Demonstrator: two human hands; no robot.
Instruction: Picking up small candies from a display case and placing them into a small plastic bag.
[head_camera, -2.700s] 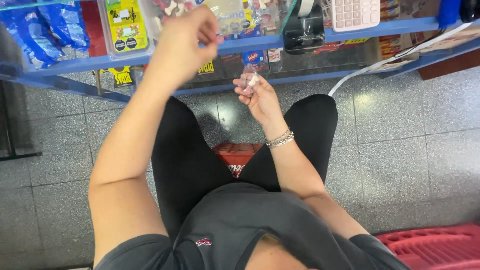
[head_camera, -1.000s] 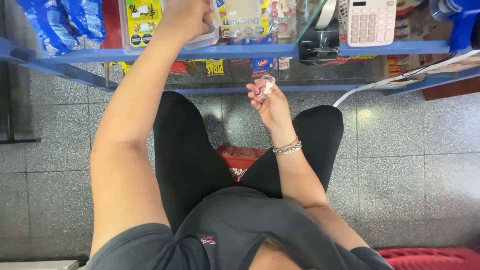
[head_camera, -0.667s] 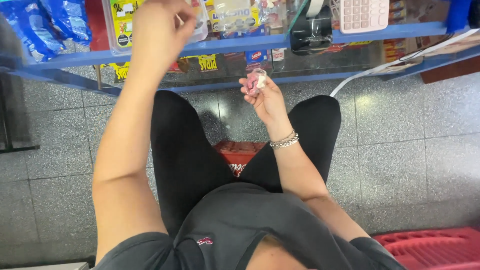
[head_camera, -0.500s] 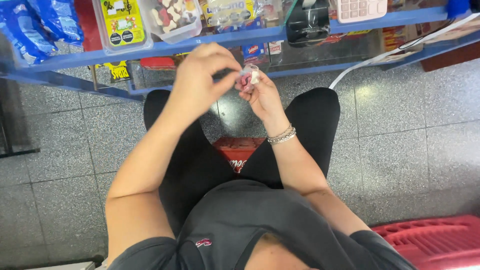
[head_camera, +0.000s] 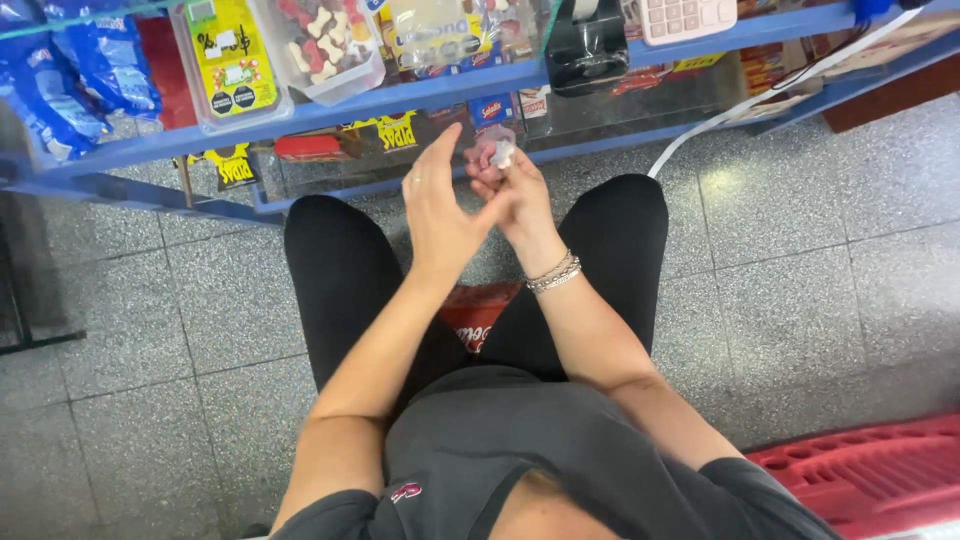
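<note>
I sit in black trousers facing a blue shelf frame (head_camera: 430, 95). My right hand (head_camera: 512, 190), with a silver bracelet at the wrist, is closed around a small clear bag of pink and white sweets (head_camera: 494, 150), held up in front of the shelf. My left hand (head_camera: 438, 205) is beside it, fingers straight and apart, its thumb touching the right hand just below the bag. A clear tub of bone-shaped sweets (head_camera: 325, 45) stands on the shelf just above both hands.
On the shelf are a yellow-labelled tub (head_camera: 228, 62), blue packets (head_camera: 70, 70), a black device (head_camera: 588, 45) and a pink calculator (head_camera: 688, 15). A white cable (head_camera: 740, 105) runs down right. A red crate (head_camera: 870, 470) lies at lower right; red seat (head_camera: 478, 310) under me.
My left hand came down from the tubs on the shelf and joined the right hand at the small sweet bag. The right hand stayed about where it was.
</note>
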